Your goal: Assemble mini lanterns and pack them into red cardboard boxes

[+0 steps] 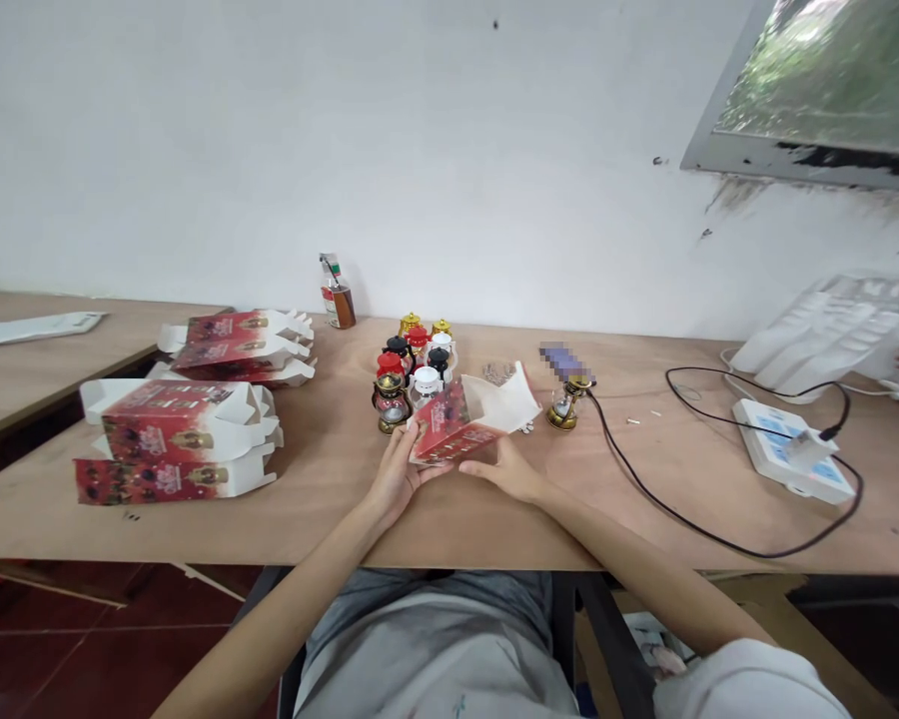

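A red printed cardboard box lies tilted between my hands above the table, its white flaps open toward the right. My left hand grips the closed end, with fingers underneath. My right hand is at the box's near right side, its thumb in front and its other fingers partly hidden by the box. Just behind the box stands a cluster of small lanterns in red, black, white and gold, with a bronze lantern at the front left. Right of the box is another gold lantern with a black cable beside it.
Stacks of open red boxes lie at the left. A bottle of brown liquid stands by the wall. At the right are a white power strip with a plug and white packaging. A blurred phone-like thing lies behind the gold lantern.
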Demonstrator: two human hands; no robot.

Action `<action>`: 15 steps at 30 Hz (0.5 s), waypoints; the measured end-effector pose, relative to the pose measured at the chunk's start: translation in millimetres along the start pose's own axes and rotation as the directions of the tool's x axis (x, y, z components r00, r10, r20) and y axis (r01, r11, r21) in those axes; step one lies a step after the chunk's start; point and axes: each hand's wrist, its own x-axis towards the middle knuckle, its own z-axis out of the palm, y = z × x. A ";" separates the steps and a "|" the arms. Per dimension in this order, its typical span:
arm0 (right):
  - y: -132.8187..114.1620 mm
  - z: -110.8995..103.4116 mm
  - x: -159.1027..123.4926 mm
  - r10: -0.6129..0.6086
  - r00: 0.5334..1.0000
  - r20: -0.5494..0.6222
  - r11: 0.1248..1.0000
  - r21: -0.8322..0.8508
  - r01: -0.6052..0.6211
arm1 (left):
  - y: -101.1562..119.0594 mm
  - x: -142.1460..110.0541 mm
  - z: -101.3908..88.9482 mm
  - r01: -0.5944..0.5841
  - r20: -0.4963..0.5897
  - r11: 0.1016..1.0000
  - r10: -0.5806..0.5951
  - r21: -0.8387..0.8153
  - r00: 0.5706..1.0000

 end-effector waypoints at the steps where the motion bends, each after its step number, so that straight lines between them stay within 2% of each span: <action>1: 2.2 2.4 0.1 0.017 0.999 0.042 0.999 0.051 -0.020 | -0.3 -0.8 0.3 -0.013 0.003 1.000 0.013 0.012 1.000; 2: 4.5 4.0 0.5 0.038 0.998 0.058 0.994 0.099 -0.043 | -0.7 -1.6 0.5 -0.022 0.002 0.999 0.022 0.028 1.000; 8: 9.3 3.0 4.6 0.173 0.985 -0.013 0.927 0.340 -0.158 | -6.9 -0.4 -2.3 -0.071 -0.032 0.975 0.079 0.211 0.996; 11: 5.8 0.0 4.8 0.184 0.983 -0.024 0.920 0.357 -0.163 | -9.0 2.8 -3.9 -0.073 -0.046 0.962 0.088 0.263 0.995; 15: 3.0 -0.5 4.3 0.167 0.985 -0.041 0.930 0.338 -0.143 | -8.6 4.9 -3.7 -0.031 -0.006 0.963 0.034 0.268 0.999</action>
